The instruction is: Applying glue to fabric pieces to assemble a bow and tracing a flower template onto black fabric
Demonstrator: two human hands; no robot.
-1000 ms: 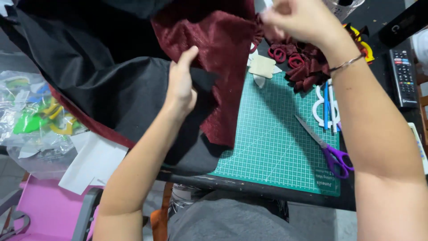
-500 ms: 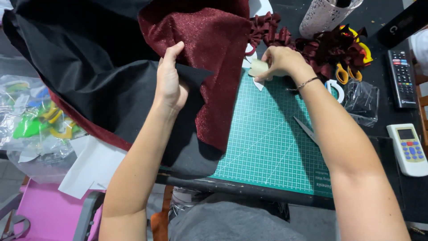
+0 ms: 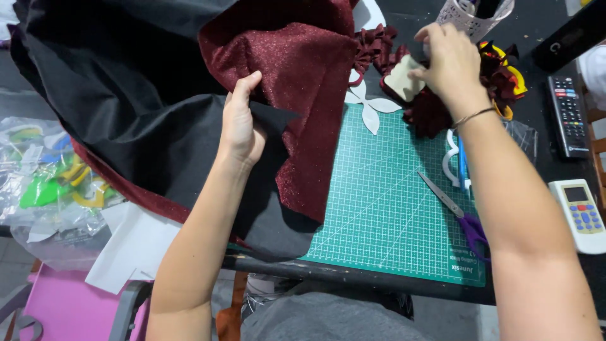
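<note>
My left hand (image 3: 240,123) pinches the edge of a black fabric sheet (image 3: 126,113) where it meets a dark red glitter fabric (image 3: 297,82), both draped over the left of a green cutting mat (image 3: 385,208). My right hand (image 3: 447,60) holds a small cream-coloured paper template (image 3: 404,79) above a heap of dark red fabric bows (image 3: 429,110) at the mat's far edge. A white petal-shaped cutout (image 3: 369,107) lies flat on the mat just below that hand.
Purple-handled scissors (image 3: 457,215) and a white and blue tool (image 3: 456,165) lie at the mat's right. Two remote controls (image 3: 568,117) (image 3: 584,215) sit further right. A white lattice cup (image 3: 473,14) stands at the back. Plastic bags of coloured pieces (image 3: 44,183) lie left.
My right hand has lifted from the mat's top edge back to the bow heap, carrying the cream template. The white cutout and the scissors are uncovered. My left hand stays on the fabric.
</note>
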